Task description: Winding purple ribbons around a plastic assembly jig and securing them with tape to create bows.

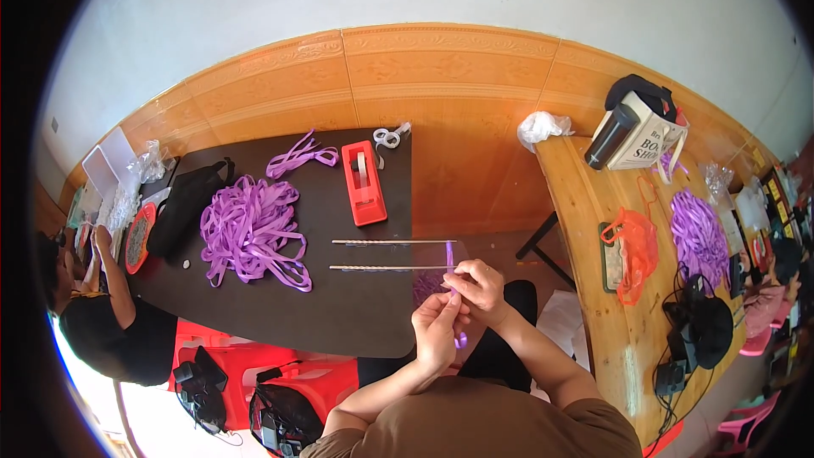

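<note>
Left hand (437, 322) is pinching a purple ribbon strip (449, 254), fingers folded in and thumb pressing, barely any gap; right hand (480, 287) is gripping the same strip just above it, also nearly closed, thumb and forefinger meeting near the lower rod. The strip is running across the right-hand ends of two thin metal rods (381, 242), past the dark table's edge, with a loose curled end (460, 340) hanging below the left hand; whether it is looping around the rods or just lying against them is hard to make out at this size. Rods are lying roughly parallel, apart, left parts over the dark table (339, 314), right ends sticking out beyond it. On that table, a big purple ribbon pile (246, 229) is sitting left of the rods, a smaller ribbon bundle (303, 158) is lying behind it, a red tape dispenser (365, 195) is standing beyond the rods, and white-handled scissors (388, 137) are resting near the far corner. A black pouch (182, 212) is lying left of the pile, next to a red tray (139, 242); a co-worker (110, 331) is sitting at the far left, arms raised. On the right, a wooden table (564, 187) is holding an orange plastic bag (634, 254), a dark tumbler (612, 136) leaning on a cream tote bag (646, 142), another purple ribbon heap (699, 237) and a black cap (710, 331).
</note>
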`<state>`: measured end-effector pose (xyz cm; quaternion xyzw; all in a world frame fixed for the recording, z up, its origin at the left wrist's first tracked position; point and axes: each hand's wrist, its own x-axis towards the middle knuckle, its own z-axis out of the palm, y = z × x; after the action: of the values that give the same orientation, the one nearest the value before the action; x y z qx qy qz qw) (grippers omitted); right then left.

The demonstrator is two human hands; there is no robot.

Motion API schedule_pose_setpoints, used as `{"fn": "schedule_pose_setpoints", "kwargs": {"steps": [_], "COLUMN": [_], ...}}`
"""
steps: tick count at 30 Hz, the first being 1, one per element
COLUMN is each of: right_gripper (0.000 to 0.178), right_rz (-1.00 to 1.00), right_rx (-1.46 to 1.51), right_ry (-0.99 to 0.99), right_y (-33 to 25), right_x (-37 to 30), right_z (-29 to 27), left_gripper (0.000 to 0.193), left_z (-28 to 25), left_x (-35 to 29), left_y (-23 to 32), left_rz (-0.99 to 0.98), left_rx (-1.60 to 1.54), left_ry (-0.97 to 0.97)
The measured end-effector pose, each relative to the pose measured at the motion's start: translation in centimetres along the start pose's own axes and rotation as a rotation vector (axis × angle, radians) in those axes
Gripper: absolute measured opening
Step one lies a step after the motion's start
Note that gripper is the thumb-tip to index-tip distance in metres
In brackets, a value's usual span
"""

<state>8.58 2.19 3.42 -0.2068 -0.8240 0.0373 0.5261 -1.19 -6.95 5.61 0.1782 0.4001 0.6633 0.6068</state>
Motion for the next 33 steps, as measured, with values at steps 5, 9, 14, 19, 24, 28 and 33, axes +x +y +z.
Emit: {"fn": "schedule_pose_setpoints", "kwargs": {"steps": [5, 9, 14, 19, 24, 28, 33], "right_gripper": [0.015, 0.007, 0.005, 0.014, 0.015, 0.016, 0.015], "right_rz": [0.266, 0.629, 1.033, 1.21, 1.256, 1.366, 1.423], "right_rx": [0.308, 0.492, 0.736, 0.824, 0.794, 0.714, 0.789], "right_ry": [-0.098, -0.187, -0.261, -0.268, -0.286, -0.299, -0.291], "right_y": [0.2, 2.7, 8.0, 8.6, 10.0, 10.4, 11.6], "right_x": [2.5, 5.5, 5.3, 6.5, 5.5, 4.6, 1.6], "right_z": [-0.9, -0.8, 1.4, 2.0, 3.1, 3.9, 4.9], "left_gripper": [0.014, 0.025, 0.012, 0.016, 0.017, 0.019, 0.025], "left_z": [1.8, 4.7, 1.9, -3.7, -4.0, -4.3, -2.2], "left_x": [-0.1, 0.1, -0.5, 2.5, 5.9, 8.7, 11.5], "left_y": [4.8, 9.3, 5.0, -4.2, -5.7, -6.8, -6.8], "left_rz": [0.187, 1.067, 0.772, 0.077, 0.103, 0.204, 0.607], "left_rx": [0.067, 0.003, 0.39, 0.283, 0.37, 0.34, 0.401], "left_ry": [-0.151, 0.191, -0.152, -0.204, -0.059, 0.004, 0.085]}}
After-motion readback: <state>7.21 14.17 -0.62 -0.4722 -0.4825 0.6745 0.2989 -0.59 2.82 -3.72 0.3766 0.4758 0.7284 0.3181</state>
